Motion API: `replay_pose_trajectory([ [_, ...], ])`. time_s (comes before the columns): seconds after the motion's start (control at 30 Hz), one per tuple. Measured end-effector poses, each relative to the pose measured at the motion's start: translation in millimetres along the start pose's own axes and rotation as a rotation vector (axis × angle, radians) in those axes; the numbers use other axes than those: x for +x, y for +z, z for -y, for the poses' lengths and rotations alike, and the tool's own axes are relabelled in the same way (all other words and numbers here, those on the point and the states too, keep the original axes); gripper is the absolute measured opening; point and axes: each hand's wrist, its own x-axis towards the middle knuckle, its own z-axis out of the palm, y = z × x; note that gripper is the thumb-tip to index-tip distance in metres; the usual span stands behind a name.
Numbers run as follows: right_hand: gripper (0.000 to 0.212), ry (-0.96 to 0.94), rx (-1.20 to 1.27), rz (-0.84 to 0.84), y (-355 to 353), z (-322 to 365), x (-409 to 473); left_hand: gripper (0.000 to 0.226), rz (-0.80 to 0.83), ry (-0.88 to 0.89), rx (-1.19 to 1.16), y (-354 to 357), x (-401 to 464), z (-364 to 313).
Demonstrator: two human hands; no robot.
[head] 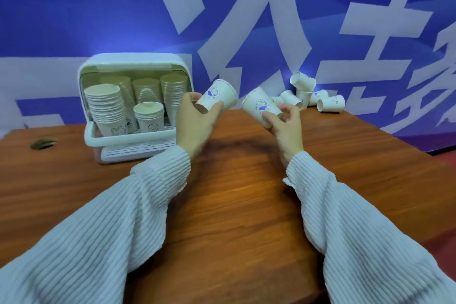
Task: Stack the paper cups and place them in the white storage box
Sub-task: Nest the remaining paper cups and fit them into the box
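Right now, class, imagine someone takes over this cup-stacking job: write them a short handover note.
Left hand: holds one paper cup, tilted, rim up and to the right.
Right hand: holds a second cup, tilted, rim towards the first. The two are apart, not yet nested.
White storage box: open, back left on the table, already holding several stacks.
Left: nest these two, then gather the loose cups at the back right, stack them and box them.

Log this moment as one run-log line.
left hand: holds one cup | right hand: holds another cup | cups apart | white storage box: open, stacks inside | loose cups remain
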Motion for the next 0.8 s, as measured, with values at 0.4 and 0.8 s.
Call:
replay_pose_trajectory([
  [0.4, 0.098, -0.075, -0.134, 0.491, 167, 29, -24, 0.058, -0.268, -0.111, -0.254, -121, 6, 21],
  [0.8, 0.078, -0.541, -0.807, 0.346, 242, 8, -13, 0.049, -0.402, -0.075, -0.123, -146, -12, 65],
])
